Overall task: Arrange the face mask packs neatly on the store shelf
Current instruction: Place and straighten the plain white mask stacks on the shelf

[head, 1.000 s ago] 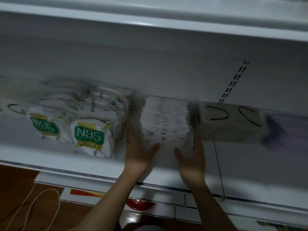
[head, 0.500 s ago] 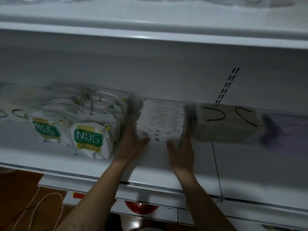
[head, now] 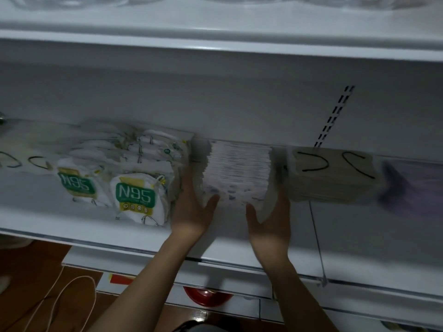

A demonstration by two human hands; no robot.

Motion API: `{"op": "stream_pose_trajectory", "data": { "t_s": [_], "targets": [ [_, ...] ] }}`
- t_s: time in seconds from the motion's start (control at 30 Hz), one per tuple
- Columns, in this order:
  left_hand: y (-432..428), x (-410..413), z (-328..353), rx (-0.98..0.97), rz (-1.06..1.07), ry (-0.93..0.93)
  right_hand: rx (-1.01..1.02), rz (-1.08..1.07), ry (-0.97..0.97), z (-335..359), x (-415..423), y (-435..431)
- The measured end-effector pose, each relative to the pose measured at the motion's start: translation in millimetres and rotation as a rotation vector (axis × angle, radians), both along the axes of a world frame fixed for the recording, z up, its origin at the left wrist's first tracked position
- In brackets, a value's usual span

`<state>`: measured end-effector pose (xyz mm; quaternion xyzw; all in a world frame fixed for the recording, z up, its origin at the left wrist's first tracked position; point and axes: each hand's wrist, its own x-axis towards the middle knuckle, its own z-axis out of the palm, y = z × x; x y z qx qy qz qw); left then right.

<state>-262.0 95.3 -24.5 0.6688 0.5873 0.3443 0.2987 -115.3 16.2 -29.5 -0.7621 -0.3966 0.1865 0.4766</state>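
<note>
Person, two upper limbs in view.
- Left hand [head: 191,212]: bare, slender fingers and thumb, outline softened by blur.
- Right hand [head: 271,219]: bare, of the same slim build, partly in shadow.
- Left forearm [head: 143,279]: bare, narrow, uncovered down to the lower edge of the view.
- Right forearm [head: 294,291]: bare, likewise uncovered to the lower edge.
- Nails and finer surface detail: too blurred to tell.

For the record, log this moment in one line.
focus: white mask stack | left hand: flat on its left side | right hand: flat on its right side | N95 packs left, beige stack right
</note>
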Motion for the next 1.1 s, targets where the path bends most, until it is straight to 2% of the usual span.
{"op": "stream_pose_trajectory", "data": {
  "t_s": [0.17, 0.3, 0.37, 0.47, 0.53, 0.63, 0.87, 0.93, 0.97, 1.1],
  "targets": [
    [2.6, 0.8, 10.6, 0.47, -0.292, 0.294, 0.135, 0.076, -0.584, 12.2, -2.8, 13.8],
    [25.4, 21.3, 34.2, 0.4, -0.308, 0.376, 0.047, 0.139, -0.756, 34.1, 8.9, 51.5],
    [36.3, 27.7, 39.5, 0.341, -0.336, 0.485, -0.111, 0.211, -0.843, 40.2, 13.8, 65.7],
    [47.4, 31.9, 40.4, 0.251, -0.421, 0.676, -0.337, 0.295, -0.858, 39.8, 16.8, 76.7],
    [51.6, 30.3, 39.8, 0.261, -0.428, 0.655, -0.283, 0.245, -0.821, 44.0, 16.1, 75.1],
    [50.6, 26.1, 37.1, 0.38, -0.382, 0.534, -0.125, 0.116, -0.85, 45.0, 15.8, 60.1],
    [-3.7, 29.8, 35.3, 0.437, -0.405, 0.21, -0.126, -0.084, -0.579, 26.7, 32.8, -23.7],
    [-30.2, 41.0, 34.5, 0.419, -0.443, 0.126, -0.076, -0.181, -0.425, 24.9, 44.2, -42.9],
    [-41.8, 48.7, 35.4, 0.369, -0.452, 0.077, -0.058, -0.228, -0.298, 26.1, 51.7, -49.2],
    [-67.0, 91.5, 53.7, -0.058, -0.566, -0.04, -0.034, -0.397, 0.111, 31.1, 95.0, -63.4]
  ]
}}
